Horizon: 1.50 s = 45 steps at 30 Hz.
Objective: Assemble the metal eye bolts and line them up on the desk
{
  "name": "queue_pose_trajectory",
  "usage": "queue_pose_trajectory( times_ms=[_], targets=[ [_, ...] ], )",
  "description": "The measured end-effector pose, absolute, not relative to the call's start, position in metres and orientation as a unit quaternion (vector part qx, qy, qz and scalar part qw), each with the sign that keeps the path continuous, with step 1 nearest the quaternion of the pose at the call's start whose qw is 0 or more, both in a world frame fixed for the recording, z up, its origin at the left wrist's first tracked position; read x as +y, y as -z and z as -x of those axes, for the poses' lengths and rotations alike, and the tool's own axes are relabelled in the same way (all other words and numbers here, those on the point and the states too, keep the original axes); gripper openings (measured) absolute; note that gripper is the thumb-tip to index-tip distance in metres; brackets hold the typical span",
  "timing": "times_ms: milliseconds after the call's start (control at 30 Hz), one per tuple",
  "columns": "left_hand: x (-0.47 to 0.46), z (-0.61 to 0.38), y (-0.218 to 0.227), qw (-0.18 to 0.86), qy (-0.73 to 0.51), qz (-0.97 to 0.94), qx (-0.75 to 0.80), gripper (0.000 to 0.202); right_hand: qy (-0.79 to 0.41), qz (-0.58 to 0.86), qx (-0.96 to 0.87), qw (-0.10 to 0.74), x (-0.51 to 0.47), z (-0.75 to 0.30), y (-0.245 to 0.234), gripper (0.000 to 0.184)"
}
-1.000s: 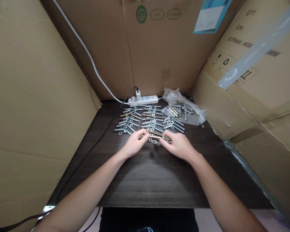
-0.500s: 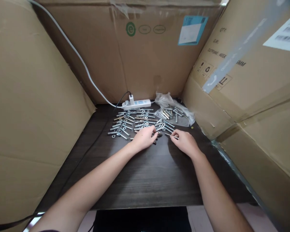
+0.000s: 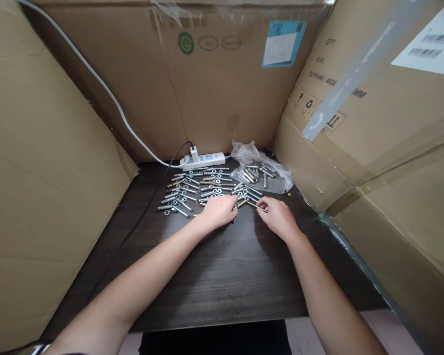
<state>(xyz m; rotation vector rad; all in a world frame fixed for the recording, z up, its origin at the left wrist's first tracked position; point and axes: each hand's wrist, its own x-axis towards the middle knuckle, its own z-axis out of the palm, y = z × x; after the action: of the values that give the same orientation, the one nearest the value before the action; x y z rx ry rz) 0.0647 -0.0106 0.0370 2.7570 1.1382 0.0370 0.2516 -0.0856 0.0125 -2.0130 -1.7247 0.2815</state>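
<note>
My left hand (image 3: pixel 221 211) is closed, with a short brass-coloured metal sleeve (image 3: pixel 241 203) sticking out from its fingertips to the right. In my right hand (image 3: pixel 278 216), thumb and fingers pinch a thin silver bolt (image 3: pixel 258 206) that points left toward the sleeve. The tips of the two pieces lie close together; whether they touch I cannot tell. Behind and left of my hands, bolts (image 3: pixel 185 207), sleeves and washers (image 3: pixel 166 212) lie in rough rows on the dark table (image 3: pixel 214 276). My left hand covers some of the parts.
A clear plastic bag (image 3: pixel 286 181) with several metal sleeves lies at the back right. Behind the rows sits a white power strip (image 3: pixel 214 159) with a plug and cables. Cardboard walls (image 3: pixel 207 98) enclose the table at the back and both sides. A black cable (image 3: pixel 133 231) crosses the left side.
The view has shifted slightly to the right. A brass-coloured sleeve now shows at my left fingertips, and the bolt in my right hand is nearer to it.
</note>
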Motion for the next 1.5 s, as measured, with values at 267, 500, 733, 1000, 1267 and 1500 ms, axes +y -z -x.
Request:
queue_pose_trajectory(
  times_ms=[267,500,733,1000,1267,1500],
  targets=[
    [-0.005,-0.072,-0.039,0.083,0.022,-0.919,0.385,0.02,-0.087,0.721,-0.643,0.243,-0.084,-0.252,-0.008,0.011],
    [-0.004,-0.076,-0.038,0.074,0.021,-0.911,0.406,0.022,-0.067,0.716,-0.64,0.271,-0.078,-0.253,-0.004,0.015],
    [-0.004,-0.076,-0.037,0.076,0.017,-0.908,0.411,0.021,-0.1,0.707,-0.636,0.291,-0.076,-0.256,-0.002,0.017],
    [-0.005,-0.078,-0.042,0.076,0.005,-0.911,0.405,0.018,-0.102,0.693,-0.636,0.325,-0.075,-0.257,-0.003,0.017],
    [-0.025,-0.106,-0.036,0.076,-0.011,-0.959,0.274,0.024,-0.067,0.688,-0.622,0.367,-0.077,-0.258,-0.01,0.015],
    [-0.022,-0.116,-0.026,0.098,-0.009,-0.97,0.222,0.022,-0.062,0.69,-0.618,0.373,-0.078,-0.259,-0.014,0.017]
  ],
)
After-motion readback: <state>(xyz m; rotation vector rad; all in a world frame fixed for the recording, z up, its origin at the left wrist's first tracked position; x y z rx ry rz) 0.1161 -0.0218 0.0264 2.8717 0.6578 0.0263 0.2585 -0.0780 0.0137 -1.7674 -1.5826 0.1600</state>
